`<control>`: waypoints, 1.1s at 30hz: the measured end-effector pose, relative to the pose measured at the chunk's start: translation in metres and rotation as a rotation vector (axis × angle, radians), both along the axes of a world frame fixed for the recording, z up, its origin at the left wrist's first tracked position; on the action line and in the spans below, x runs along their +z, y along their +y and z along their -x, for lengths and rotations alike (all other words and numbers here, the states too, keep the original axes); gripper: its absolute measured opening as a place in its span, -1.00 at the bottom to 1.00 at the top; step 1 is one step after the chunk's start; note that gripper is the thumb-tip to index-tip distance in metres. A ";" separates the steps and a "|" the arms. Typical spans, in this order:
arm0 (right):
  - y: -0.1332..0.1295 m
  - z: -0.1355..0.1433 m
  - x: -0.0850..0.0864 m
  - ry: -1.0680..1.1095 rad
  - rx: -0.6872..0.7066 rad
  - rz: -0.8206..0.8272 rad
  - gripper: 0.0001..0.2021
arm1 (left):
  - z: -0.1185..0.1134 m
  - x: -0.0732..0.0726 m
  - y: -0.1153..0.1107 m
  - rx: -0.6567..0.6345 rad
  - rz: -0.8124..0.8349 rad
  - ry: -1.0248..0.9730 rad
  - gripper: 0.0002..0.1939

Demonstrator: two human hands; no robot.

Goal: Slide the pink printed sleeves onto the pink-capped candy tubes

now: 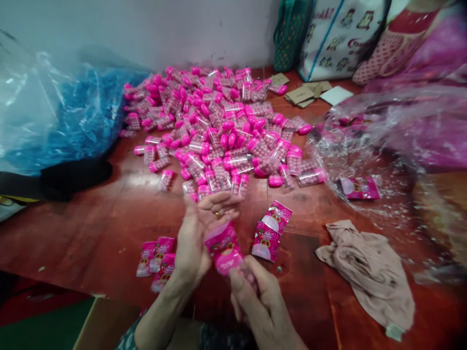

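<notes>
The wrapper (223, 247) is between your two hands over the counter (91, 218), its long axis slanting from your left hand (195, 236), spread open beside its top, to your right hand (257, 294), which pinches its lower end.

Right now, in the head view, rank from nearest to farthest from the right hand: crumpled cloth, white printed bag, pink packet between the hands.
1. Pink packet: at the right hand.
2. Crumpled cloth: to its right.
3. White printed bag: at the far back.
</notes>
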State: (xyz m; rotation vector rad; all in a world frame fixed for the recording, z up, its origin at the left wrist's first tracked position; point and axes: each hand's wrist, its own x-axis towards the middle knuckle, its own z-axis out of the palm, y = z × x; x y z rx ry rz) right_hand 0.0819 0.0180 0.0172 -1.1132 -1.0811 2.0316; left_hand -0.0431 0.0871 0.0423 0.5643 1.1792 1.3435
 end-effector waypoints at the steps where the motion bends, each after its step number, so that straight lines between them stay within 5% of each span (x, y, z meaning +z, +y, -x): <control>1: 0.005 -0.003 0.000 -0.045 -0.031 -0.047 -0.64 | 0.003 0.004 -0.002 0.039 -0.048 0.074 -0.33; 4: 0.018 -0.013 -0.002 -0.166 -0.092 -0.179 -0.68 | 0.008 0.013 -0.014 0.001 -0.172 0.354 -0.49; 8: 0.028 -0.023 -0.007 -0.235 -0.058 -0.277 -0.73 | 0.005 0.013 -0.025 0.043 -0.069 0.636 -0.95; 19: 0.045 -0.023 0.002 0.019 0.149 -0.075 -0.65 | 0.010 0.007 -0.041 0.241 0.137 -0.022 -0.85; 24: 0.043 -0.013 -0.004 0.212 0.164 0.068 -0.65 | 0.015 0.006 -0.039 0.220 0.051 0.003 -0.79; 29: 0.036 0.002 -0.002 -0.035 0.003 -0.117 -0.70 | 0.018 0.004 -0.038 0.381 -0.178 0.367 -0.89; 31: 0.034 0.006 0.000 -0.139 -0.030 -0.167 -0.69 | 0.017 0.001 -0.038 0.426 -0.193 0.335 -0.93; 33: 0.033 0.008 0.000 -0.192 -0.025 -0.204 -0.68 | 0.015 -0.003 -0.040 0.343 -0.110 0.143 -0.71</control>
